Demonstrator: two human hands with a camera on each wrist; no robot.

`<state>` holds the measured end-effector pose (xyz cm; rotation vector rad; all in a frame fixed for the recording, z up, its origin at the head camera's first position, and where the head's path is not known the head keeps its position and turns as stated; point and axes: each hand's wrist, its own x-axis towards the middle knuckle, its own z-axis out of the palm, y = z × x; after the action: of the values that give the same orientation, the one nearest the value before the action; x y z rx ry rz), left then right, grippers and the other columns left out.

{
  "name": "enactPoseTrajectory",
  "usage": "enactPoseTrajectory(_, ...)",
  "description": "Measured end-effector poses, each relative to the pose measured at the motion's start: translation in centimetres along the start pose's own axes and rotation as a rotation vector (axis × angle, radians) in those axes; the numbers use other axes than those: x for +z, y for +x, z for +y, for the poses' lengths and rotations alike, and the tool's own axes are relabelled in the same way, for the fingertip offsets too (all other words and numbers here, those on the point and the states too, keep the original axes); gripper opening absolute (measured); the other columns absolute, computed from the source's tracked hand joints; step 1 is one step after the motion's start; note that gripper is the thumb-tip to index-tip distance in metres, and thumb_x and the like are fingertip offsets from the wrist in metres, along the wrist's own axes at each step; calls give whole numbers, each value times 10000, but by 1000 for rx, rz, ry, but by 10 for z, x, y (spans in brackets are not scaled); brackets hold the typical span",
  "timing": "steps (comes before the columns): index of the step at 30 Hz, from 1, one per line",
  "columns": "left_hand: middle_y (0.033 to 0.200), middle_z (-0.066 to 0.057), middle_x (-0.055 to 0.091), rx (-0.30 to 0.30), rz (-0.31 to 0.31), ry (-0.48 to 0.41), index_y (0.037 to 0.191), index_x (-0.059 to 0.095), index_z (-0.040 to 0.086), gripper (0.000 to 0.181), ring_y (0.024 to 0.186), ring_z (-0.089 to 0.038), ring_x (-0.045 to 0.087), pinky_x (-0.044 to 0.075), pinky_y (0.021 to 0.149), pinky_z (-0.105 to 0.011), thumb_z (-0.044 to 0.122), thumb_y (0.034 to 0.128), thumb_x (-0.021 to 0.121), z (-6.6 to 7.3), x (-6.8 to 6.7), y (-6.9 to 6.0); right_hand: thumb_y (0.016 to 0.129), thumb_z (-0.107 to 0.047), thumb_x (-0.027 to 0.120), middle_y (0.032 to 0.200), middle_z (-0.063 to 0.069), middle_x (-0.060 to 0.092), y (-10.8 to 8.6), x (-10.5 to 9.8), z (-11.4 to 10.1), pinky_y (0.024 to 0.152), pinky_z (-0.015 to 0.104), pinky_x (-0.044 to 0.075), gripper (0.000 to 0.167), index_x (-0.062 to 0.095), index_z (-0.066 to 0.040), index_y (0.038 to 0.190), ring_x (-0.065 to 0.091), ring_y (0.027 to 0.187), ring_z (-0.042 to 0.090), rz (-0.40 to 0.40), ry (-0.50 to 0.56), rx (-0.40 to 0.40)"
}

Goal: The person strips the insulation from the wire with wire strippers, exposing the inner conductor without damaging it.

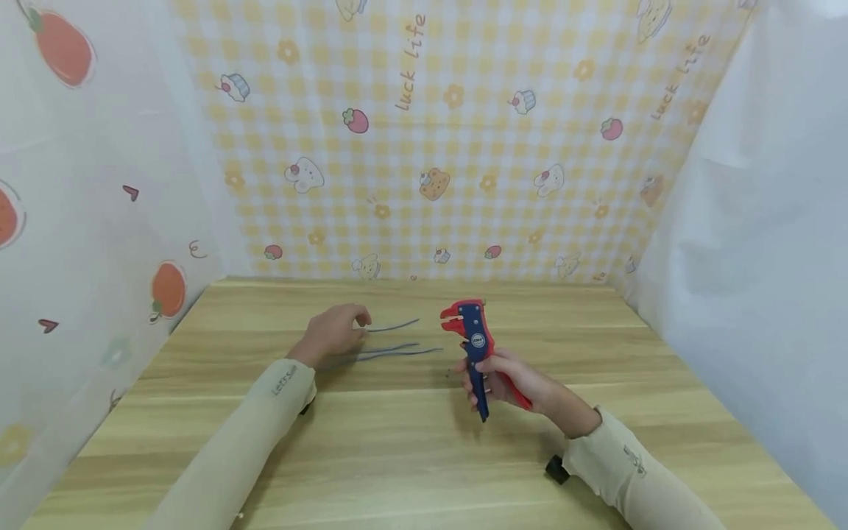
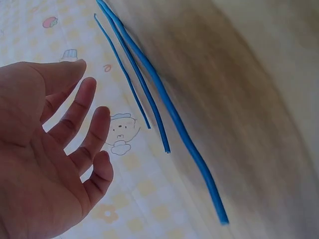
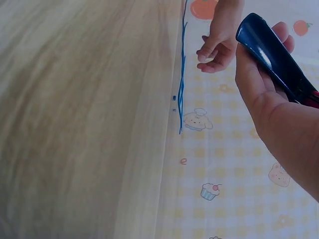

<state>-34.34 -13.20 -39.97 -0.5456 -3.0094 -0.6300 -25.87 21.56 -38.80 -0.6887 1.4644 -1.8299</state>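
Worktop [image 1: 397, 471], wood-grained, cloth on three sides. We log three blue wires [image 1: 397, 354] lying in its back half, left of the middle, running roughly side by side along the back edge. Two lie close together; the third sits a little apart, nearer that edge.

Left hand [image 1: 336, 329]: above the left ends of the wires, fingers loosely bent and parted, thumb clear of them. From the left wrist view we see a gap between fingertips and wires.

Right hand [image 1: 520, 377]: grips a red-and-blue wire stripper [image 1: 475, 335] by the handles, thumb laid across the blue one, fingers wrapped behind. We place the tool right of the wires, raised off the worktop, head toward the back edge, red nose facing the left edge. A round pale badge marks its body.

Two tiny blue bits [image 3: 174, 98] lie beside the wires, clearest to us from the right wrist.

Around: yellow checked cloth [image 1: 477, 140] rises behind the back edge, white fruit-print cloth [image 1: 86, 162] at the left edge, plain white cloth [image 1: 748, 243] at the right. Both sleeves [image 1: 248, 434] are beige with lettering; we note a black fitting [image 1: 558, 470] under the right cuff.
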Motion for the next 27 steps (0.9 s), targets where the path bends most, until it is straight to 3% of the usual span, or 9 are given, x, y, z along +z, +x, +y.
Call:
enactPoseTrajectory(13, 1222, -57, 651, -73, -70, -79, 1177, 659, 117, 249, 1157, -316, 579, 444, 943, -582, 216, 953, 618, -5, 4, 7, 997, -99, 390, 960, 73, 642, -3, 3, 4, 828, 358, 547, 274, 493, 26, 1218, 666, 841, 200, -12, 15, -12)
enactPoseTrajectory(27, 1187, -81, 665, -80, -116, -56, 1135, 671, 115, 219, 1124, -317, 602, 469, 920, -569, 168, 925, 637, -11, 5, 17, 991, -109, 388, 963, 70, 643, -5, 1, 2, 831, 367, 544, 288, 483, 32, 1223, 662, 841, 194, -5, -3, -13)
